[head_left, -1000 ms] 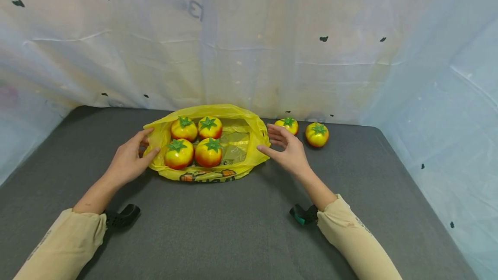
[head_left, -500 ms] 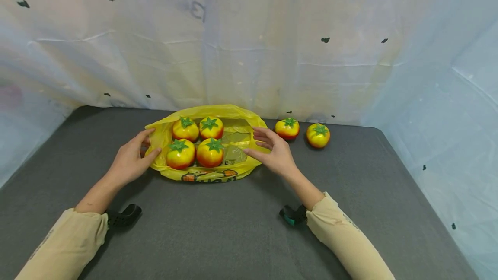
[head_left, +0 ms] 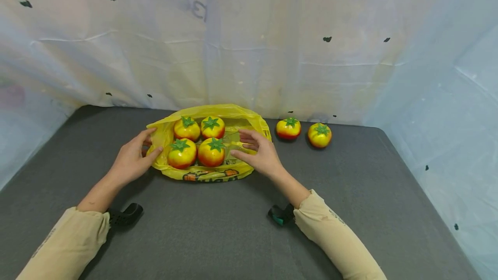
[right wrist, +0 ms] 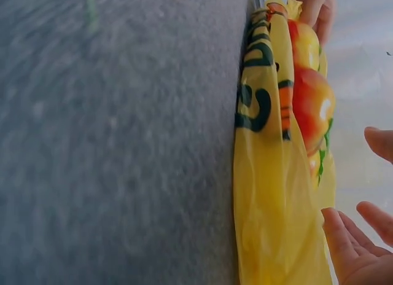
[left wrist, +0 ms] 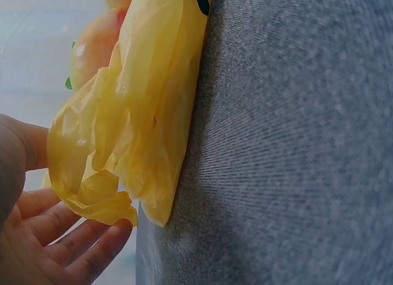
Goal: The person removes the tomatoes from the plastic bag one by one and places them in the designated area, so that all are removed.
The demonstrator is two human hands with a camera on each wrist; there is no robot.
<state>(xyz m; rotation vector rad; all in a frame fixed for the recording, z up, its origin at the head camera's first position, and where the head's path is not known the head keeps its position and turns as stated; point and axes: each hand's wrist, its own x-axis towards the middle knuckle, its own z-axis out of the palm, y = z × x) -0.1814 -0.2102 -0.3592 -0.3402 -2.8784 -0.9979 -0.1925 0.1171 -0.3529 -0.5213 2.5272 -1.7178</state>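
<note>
A yellow plastic bag (head_left: 210, 175) lies on the dark table with its mouth spread upward. Inside, toward its left half, sit several shiny yellow-red tomatoes (head_left: 211, 152) with green star-shaped tops. My left hand (head_left: 130, 159) holds the bag's left edge, thumb on one side and fingers on the other; the left wrist view shows the bag film (left wrist: 150, 107) between them. Over the right part of the bag's mouth is my right hand (head_left: 261, 154), fingers apart and nothing between them. In the right wrist view its fingertips (right wrist: 334, 226) are close to the bag; contact is unclear.
Two more tomatoes, one nearer the bag (head_left: 288, 129) and one farther right (head_left: 319, 136), stand on the table (head_left: 218, 228) by its back edge. A pale sheet (head_left: 249, 46) hangs behind and along both sides.
My right hand has moved left, from the bag's right rim to over its mouth, uncovering the nearer loose tomato. The left hand and the bag stay nearly in place.
</note>
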